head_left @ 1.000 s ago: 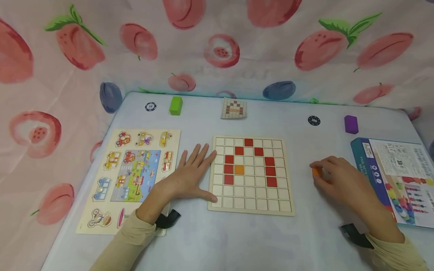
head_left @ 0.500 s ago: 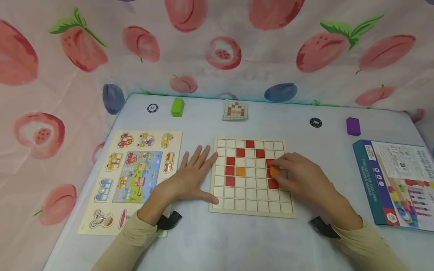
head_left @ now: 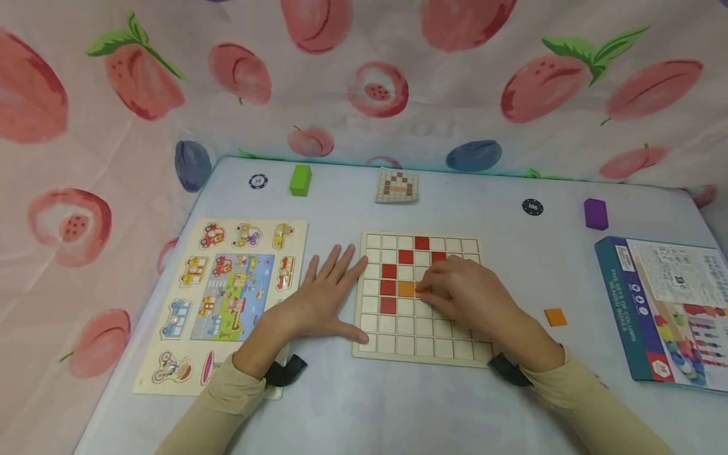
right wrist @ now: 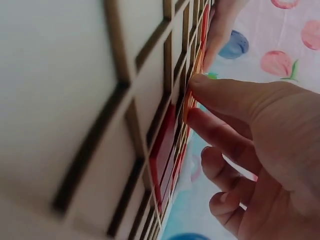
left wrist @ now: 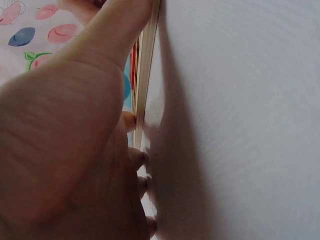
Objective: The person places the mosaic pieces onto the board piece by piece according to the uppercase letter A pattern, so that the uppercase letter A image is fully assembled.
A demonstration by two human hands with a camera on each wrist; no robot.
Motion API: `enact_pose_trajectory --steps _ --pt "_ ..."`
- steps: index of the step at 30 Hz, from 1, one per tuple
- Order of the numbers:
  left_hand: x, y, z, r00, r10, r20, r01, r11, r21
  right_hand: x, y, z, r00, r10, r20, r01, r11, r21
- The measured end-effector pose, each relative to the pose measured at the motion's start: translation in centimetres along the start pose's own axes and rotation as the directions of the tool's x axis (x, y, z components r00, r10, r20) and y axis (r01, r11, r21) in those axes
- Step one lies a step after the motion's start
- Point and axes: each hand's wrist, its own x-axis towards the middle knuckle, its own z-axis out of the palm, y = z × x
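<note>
Since the earlier frame I had brought my right hand (head_left: 463, 294) leftward across the grid board (head_left: 422, 351), from its right-hand red tiles to the middle cells. There its thumb and forefinger pinched an orange tile (right wrist: 189, 100) against the board, just right of the orange tile already seated (head_left: 406, 289). My left hand (head_left: 321, 297) had not moved: flat, fingers spread, thumb touching the board's left edge. A spare orange tile (head_left: 555, 316) lay on the table.
</note>
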Motion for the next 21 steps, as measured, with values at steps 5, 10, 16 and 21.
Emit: enact_pose_trajectory --steps 5,10,16,21 --pt "0.1 0.2 0.1 1.0 -0.002 0.007 0.002 1.0 0.009 -1.9 1.0 -0.8 1.0 -0.018 0.012 0.018 1.0 0.001" --pt "0.2 0.3 0.1 1.0 -0.004 0.009 0.004 1.0 0.011 -5.3 3.3 -2.0 0.994 0.112 0.011 -0.112 0.993 0.034" --pt "0.2 0.3 -0.1 1.0 -0.011 0.008 0.011 1.0 0.018 -10.3 7.2 -3.2 0.954 0.295 0.062 -0.299 0.952 0.072" --pt "0.0 0.2 -0.1 1.0 -0.004 -0.002 0.004 1.0 0.011 -13.4 9.7 -3.7 0.922 0.361 0.136 -0.37 0.928 0.04"
